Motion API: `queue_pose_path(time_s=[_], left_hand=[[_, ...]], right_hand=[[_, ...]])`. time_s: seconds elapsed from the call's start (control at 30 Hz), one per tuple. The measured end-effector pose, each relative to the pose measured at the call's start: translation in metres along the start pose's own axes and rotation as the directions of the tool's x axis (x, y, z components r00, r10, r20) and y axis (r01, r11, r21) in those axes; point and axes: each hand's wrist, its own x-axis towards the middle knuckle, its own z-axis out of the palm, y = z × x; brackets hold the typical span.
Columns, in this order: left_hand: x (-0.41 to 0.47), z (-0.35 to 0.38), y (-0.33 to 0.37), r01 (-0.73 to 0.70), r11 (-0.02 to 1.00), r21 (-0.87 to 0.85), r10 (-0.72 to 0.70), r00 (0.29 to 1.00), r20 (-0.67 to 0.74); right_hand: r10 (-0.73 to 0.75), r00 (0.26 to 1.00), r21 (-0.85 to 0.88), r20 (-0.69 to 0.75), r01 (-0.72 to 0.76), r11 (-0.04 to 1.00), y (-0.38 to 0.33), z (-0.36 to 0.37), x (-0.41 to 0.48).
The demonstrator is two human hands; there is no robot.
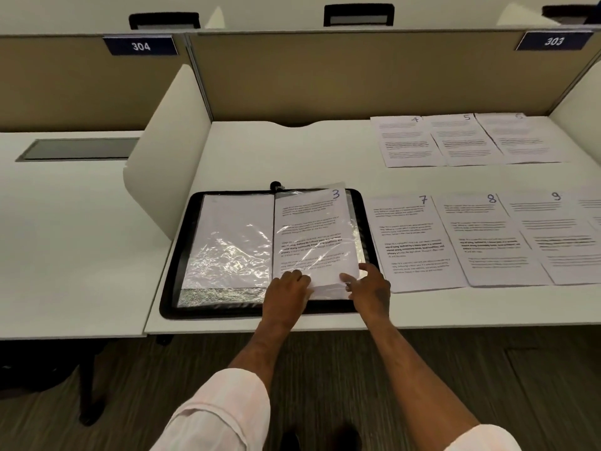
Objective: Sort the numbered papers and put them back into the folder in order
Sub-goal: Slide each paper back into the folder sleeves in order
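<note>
A black zip folder (182, 255) lies open on the white desk, with clear plastic sleeves inside. The left sleeve (234, 239) holds a sheet seen from its blank back. On the right side lies the paper numbered 3 (312, 232), partly under a shiny sleeve. My left hand (286, 294) presses on its bottom edge. My right hand (367, 284) pinches the paper's bottom right corner. Papers 7 (413, 242), 8 (487, 239) and 9 (559, 236) lie in a row to the right. Papers 4 (406, 141), 5 (461, 139) and 6 (520, 138) lie behind them.
A beige partition (357, 73) closes off the desk's back, with signs 304 and 303 on it. A white divider (166, 157) stands left of the folder. Another sheet's edge (593, 206) shows at the far right. The desk's front edge runs just below the folder.
</note>
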Motion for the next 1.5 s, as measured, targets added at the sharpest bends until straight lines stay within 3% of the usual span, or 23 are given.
queue_pose_path(time_s=[0.17,0.4,0.53,0.7,0.8,0.87,0.97,1.07,1.17,1.2,1.33,1.4,1.5], left_hand=[[0.012,-0.003,0.002,0.016,0.999,0.049,-0.018,1.000,0.026],[0.028,-0.012,0.006,0.099,0.989,0.105,-0.103,0.994,0.034],[0.034,-0.019,0.009,0.127,0.982,0.141,-0.138,0.988,0.069],[0.027,-0.037,0.010,0.159,0.985,-0.072,-0.146,0.976,0.160],[0.014,-0.051,0.006,0.192,0.969,-0.156,-0.158,0.964,0.212],[0.009,-0.060,0.003,0.159,0.969,-0.187,-0.113,0.966,0.234],[0.000,-0.080,0.000,0.108,0.968,-0.228,-0.071,0.984,0.166],[-0.005,-0.104,-0.009,0.202,0.937,-0.284,-0.212,0.977,-0.006],[-0.012,-0.126,-0.031,0.328,0.894,-0.304,-0.381,0.915,-0.133],[-0.015,-0.130,-0.041,0.346,0.877,-0.333,-0.416,0.895,-0.164],[-0.034,-0.127,-0.096,0.383,0.891,-0.245,-0.428,0.888,-0.170],[-0.044,-0.122,-0.120,0.424,0.887,-0.181,-0.443,0.893,-0.080],[-0.057,-0.114,-0.141,0.486,0.861,-0.149,-0.478,0.874,0.083]], right_hand=[[-0.040,0.999,-0.005,0.023,0.040,0.999,-0.001,-0.003,-0.003],[-0.167,0.985,-0.233,0.051,0.174,0.957,0.001,-0.004,-0.013],[-0.231,0.970,-0.242,0.069,0.241,0.940,-0.011,-0.005,-0.024],[-0.309,0.948,-0.323,0.071,0.315,0.892,-0.026,-0.010,-0.034],[-0.397,0.912,-0.491,0.102,0.393,0.777,-0.040,-0.009,-0.048],[-0.475,0.871,-0.545,0.125,0.461,0.700,-0.057,-0.004,-0.057],[-0.666,0.732,-0.506,0.144,0.633,0.586,-0.082,0.012,-0.072],[-0.798,0.542,-0.464,0.262,0.796,0.389,-0.105,0.034,-0.084],[-0.848,0.432,-0.405,0.307,0.866,0.294,-0.123,0.054,-0.096],[-0.855,0.425,-0.398,0.297,0.869,0.293,-0.125,0.059,-0.097],[-0.726,0.570,-0.470,0.385,0.798,0.377,-0.120,0.082,-0.093],[-0.586,0.666,-0.535,0.462,0.736,0.415,-0.109,0.091,-0.086],[-0.407,0.714,-0.606,0.569,0.699,0.380,-0.081,0.107,-0.076]])
